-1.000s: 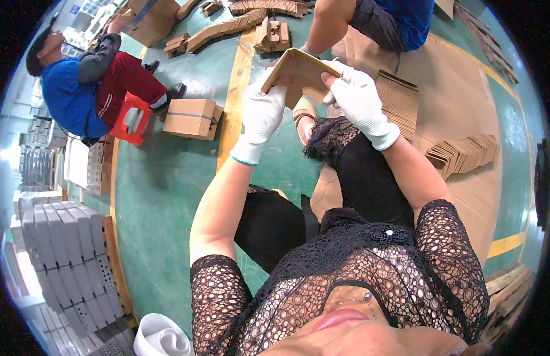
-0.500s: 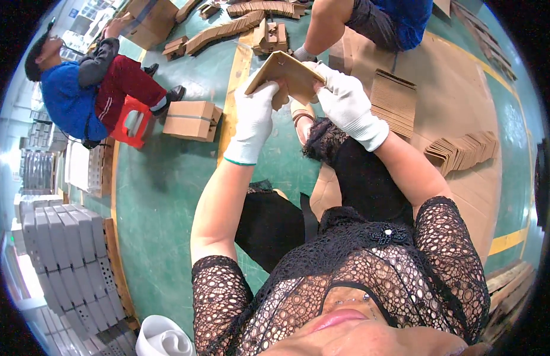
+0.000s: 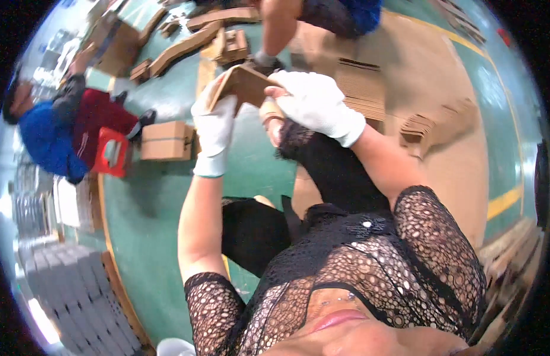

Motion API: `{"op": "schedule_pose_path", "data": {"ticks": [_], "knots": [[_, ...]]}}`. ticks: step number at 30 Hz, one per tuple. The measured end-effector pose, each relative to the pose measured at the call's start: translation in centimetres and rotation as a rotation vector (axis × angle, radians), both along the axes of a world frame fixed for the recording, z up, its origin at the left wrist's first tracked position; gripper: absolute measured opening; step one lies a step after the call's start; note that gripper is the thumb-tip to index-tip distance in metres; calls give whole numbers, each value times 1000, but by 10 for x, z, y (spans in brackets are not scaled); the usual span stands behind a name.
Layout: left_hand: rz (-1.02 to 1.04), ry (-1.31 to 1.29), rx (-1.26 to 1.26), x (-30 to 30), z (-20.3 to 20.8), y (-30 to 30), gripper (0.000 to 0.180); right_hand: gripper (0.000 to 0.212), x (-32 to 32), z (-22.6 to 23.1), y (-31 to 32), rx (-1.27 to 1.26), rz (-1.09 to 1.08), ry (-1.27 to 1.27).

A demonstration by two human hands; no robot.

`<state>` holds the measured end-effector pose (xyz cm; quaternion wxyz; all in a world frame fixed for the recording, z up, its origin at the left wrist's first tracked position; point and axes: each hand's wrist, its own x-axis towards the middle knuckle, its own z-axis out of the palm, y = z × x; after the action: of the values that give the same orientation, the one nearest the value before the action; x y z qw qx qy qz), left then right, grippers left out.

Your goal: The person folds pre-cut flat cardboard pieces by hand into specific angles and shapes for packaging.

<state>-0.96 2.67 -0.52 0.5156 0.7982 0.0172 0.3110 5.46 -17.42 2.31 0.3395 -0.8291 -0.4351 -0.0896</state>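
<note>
A folded piece of brown cardboard (image 3: 246, 83), bent along a crease into a peak, is held up in front of me. My left hand (image 3: 214, 132), in a white knit glove, closes on its left side. White-gloved as well, my right hand (image 3: 315, 102) grips the right side, with bare fingertips showing at the edge. Beyond my right hand lies a stack of flat cardboard strips (image 3: 361, 89). Farther right, a row of folded cardboard pieces (image 3: 435, 127) rests on a large cardboard sheet (image 3: 447, 190).
At left, a person in a blue top (image 3: 49, 136) sits on a red stool (image 3: 112, 153) near a taped carton (image 3: 166, 141). Another person's leg (image 3: 281, 26) is just ahead. Long rows of folded cardboard (image 3: 186, 47) line the floor beyond. Grey stacked goods (image 3: 79, 291) stand lower left.
The whole view has shifted, so the surroundings sit farther left. Both hands still hold the cardboard, which has turned and shows its crease at a different angle.
</note>
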Motion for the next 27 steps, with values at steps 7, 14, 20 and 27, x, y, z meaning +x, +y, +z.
{"op": "schedule_pose_path", "data": {"ticks": [7, 14, 20, 27], "knots": [[-167, 132, -270, 10, -7, -45, 40, 21, 7, -26, -36, -218, -175, -101], [-187, 136, -372, 20, 1, -61, 38, 24, -3, -28, -47, -131, -183, -99], [-96, 67, -369, 21, -7, -48, 29, 22, -9, -20, -36, -58, -164, -116], [-350, 303, -344, 25, -10, -64, 46, 23, 12, -56, -105, -52, -295, -187]]}}
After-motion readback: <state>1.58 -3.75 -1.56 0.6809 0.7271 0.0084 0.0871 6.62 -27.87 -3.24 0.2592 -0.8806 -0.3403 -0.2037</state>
